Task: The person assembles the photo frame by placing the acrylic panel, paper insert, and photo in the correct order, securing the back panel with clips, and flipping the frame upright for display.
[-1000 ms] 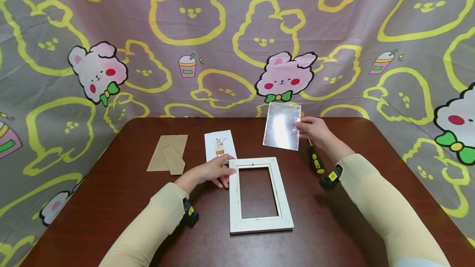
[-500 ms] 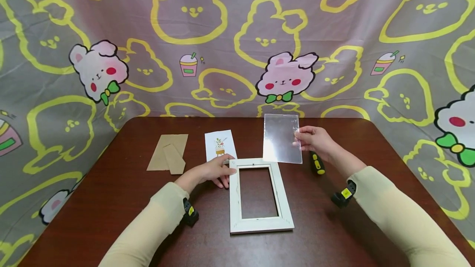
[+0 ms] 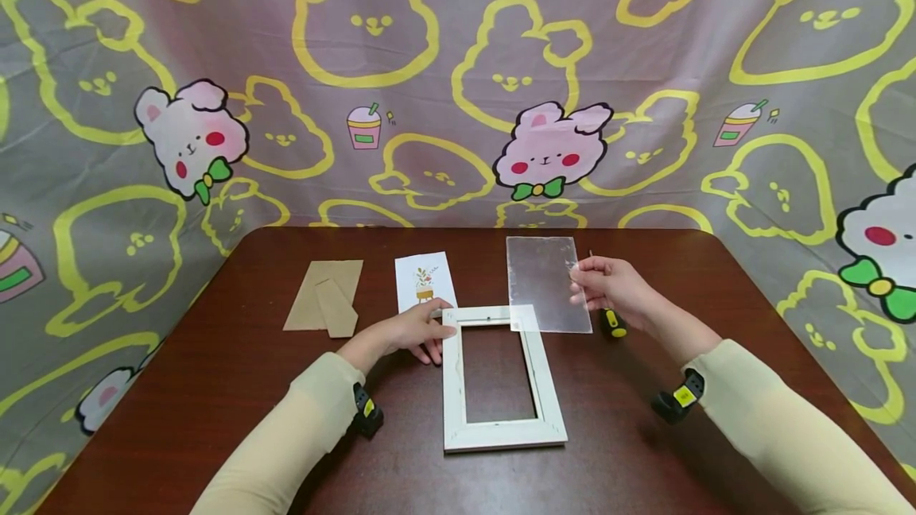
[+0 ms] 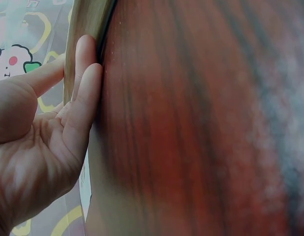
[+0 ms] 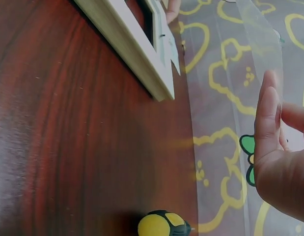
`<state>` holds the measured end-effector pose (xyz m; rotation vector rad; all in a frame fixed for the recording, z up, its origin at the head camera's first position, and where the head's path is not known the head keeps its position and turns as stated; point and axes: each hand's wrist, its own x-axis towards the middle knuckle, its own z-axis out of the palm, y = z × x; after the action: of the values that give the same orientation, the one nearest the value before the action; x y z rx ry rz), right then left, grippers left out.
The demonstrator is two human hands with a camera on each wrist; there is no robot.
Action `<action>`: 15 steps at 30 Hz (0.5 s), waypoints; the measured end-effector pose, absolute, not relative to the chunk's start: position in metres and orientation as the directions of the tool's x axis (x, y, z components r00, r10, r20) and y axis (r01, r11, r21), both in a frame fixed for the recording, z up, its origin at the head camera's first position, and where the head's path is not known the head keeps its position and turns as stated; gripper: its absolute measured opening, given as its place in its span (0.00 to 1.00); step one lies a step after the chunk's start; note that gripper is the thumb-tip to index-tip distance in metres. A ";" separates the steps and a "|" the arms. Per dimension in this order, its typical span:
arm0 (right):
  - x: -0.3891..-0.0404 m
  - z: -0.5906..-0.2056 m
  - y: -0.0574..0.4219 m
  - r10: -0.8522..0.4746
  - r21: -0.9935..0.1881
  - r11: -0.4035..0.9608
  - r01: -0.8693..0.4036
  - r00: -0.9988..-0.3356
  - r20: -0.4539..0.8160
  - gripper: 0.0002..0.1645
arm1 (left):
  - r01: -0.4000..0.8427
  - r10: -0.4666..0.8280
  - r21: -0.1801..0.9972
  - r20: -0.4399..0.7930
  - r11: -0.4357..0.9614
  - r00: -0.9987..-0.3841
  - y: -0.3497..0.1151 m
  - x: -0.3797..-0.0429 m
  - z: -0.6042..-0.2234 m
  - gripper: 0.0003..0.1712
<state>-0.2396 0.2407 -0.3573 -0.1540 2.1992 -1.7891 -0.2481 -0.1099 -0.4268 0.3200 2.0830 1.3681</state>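
Left hand pinches white frame by side; right hand pinches raised clear sheet.

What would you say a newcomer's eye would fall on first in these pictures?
Probably the backdrop behind the table, boldly patterned in yellow. Next, perhaps the white frame on the table, its left side held by the left hand, and the clear sheet in the right hand.

Frame wht; table dk red-brn; screwdriver blk/yel; backdrop gry w/ yel outlines.
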 end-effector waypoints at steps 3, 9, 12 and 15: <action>-0.234 -0.359 0.241 -0.293 -0.971 0.217 0.098 -0.943 -0.160 0.19 | -0.131 0.515 0.895 -0.360 0.427 -0.778 -0.110 -0.247 -0.426 0.23; -0.224 -0.365 0.237 -0.321 -0.974 0.195 0.112 -0.932 -0.171 0.16 | -0.140 0.513 0.891 -0.370 0.432 -0.775 -0.110 -0.248 -0.426 0.25; -0.221 -0.369 0.234 -0.341 -0.977 0.171 0.127 -0.923 -0.180 0.13 | -0.139 0.512 0.889 -0.373 0.437 -0.774 -0.110 -0.249 -0.426 0.25; -0.217 -0.374 0.231 -0.367 -0.978 0.168 0.121 -0.913 -0.176 0.12 | -0.138 0.511 0.888 -0.373 0.439 -0.774 -0.110 -0.248 -0.427 0.25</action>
<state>-0.2167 0.2313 -0.3737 -0.2334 2.0786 -1.7964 -0.2483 -0.1102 -0.4266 0.3124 2.0765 1.3604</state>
